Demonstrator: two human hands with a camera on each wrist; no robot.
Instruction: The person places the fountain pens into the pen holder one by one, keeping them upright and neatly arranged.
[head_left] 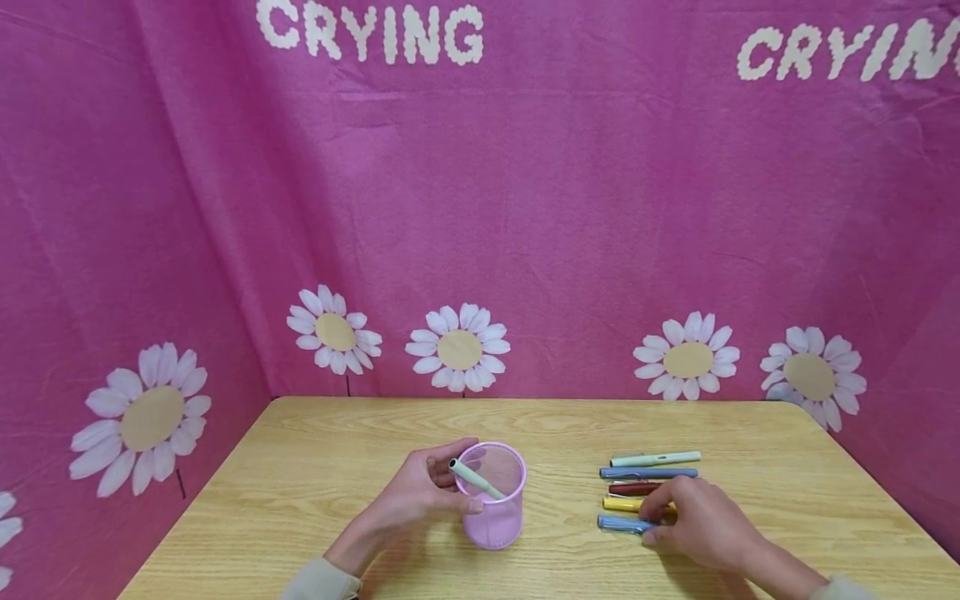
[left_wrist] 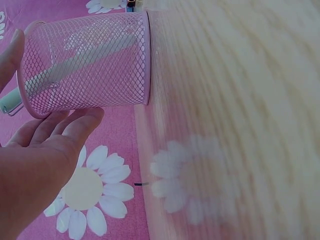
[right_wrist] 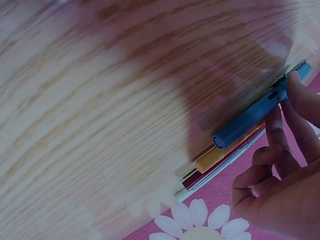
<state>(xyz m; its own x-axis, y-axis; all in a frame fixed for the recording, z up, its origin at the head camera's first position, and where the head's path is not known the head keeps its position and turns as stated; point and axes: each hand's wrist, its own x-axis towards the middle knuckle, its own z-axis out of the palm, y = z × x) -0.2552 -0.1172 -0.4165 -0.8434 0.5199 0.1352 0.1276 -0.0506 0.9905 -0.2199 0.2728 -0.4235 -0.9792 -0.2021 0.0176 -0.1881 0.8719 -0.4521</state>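
On the left of the table, my left hand [head_left: 420, 492] holds a pink mesh pen cup [head_left: 497, 527], thumb on one side and fingers on the other. The cup stands upright, and a pale green pen [head_left: 477, 480] leans inside it with its capped end above the rim. My right hand [head_left: 708, 521] pinches a light blue pen [right_wrist: 250, 120], the nearest of a row, between thumb and fingers. Just beyond it lie a yellow pen [head_left: 619, 504], a dark red pen [head_left: 630, 489], a darker blue pen [head_left: 647, 473] and another pale green pen [head_left: 660, 459]. My hand partly covers the yellow one.
The light wood table [head_left: 360, 425] carries the cup and the row of pens. Behind it and at the sides hangs a magenta cloth [head_left: 540, 217] printed with white daisies and lettering.
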